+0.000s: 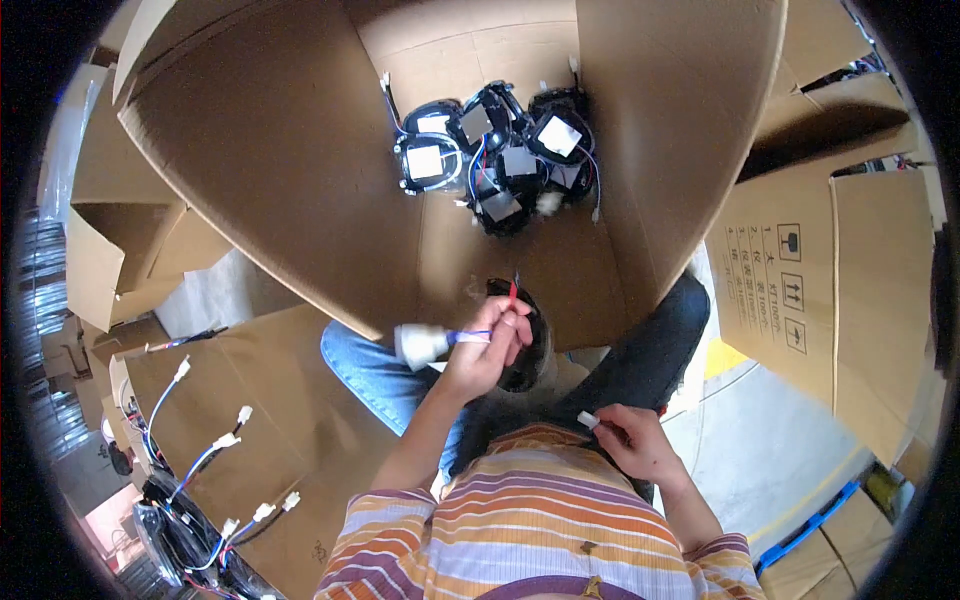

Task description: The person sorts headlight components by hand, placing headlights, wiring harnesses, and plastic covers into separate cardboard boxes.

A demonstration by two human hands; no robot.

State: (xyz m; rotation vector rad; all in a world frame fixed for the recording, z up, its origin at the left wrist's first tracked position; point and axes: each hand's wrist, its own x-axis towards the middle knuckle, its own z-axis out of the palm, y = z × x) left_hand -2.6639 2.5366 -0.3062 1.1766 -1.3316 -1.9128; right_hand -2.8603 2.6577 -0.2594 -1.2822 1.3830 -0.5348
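My left hand (490, 348) is closed around a bundle of thin wires (470, 337), with blue and white strands showing. A blurred white plug-like piece (421, 345) sticks out at its left side. From the top of the fist juts a thin red piece (514, 290) with a dark tip; whether it is a wire or a tool I cannot tell. Beneath this hand, between my knees, lies a round black lamp-like unit (537, 345), partly hidden. Lower right, my right hand (637, 440) pinches a small white connector (588, 420) near my lap.
A large open cardboard box (640, 150) stands before me. Inside lie several black round units (500, 160) with pale labels and wires. A carton (290, 400) at my left has wired connectors (227, 440) along its edge. A printed carton (780, 300) stands at my right.
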